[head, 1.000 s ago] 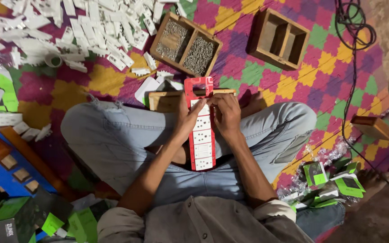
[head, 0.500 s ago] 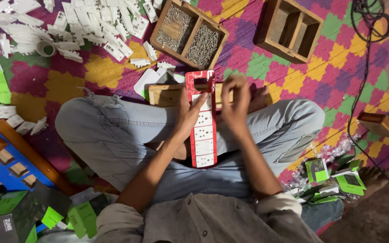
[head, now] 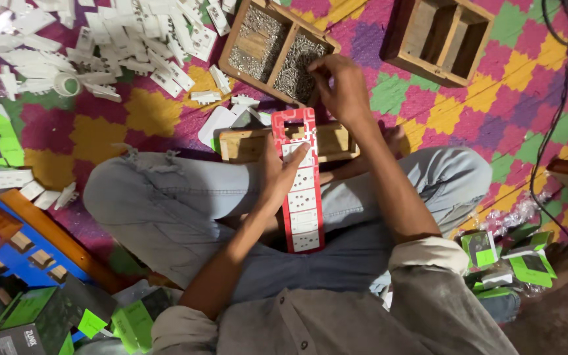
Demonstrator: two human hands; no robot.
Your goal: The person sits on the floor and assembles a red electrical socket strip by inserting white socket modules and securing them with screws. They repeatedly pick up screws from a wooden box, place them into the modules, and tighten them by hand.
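The left hand presses flat, fingers open, on a long red plastic socket strip across the lap; at one o'clock, the right hand pinches into a wooden screw tray.

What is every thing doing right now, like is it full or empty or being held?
red socket strip: lying lengthwise on the lap, held
left hand: pressed flat on the strip
right hand: reaching into the screw tray
screw tray: both compartments full of screws
second wooden tray: empty
wooden block: lying under the strip's top end
white plastic parts: scattered loose on the mat
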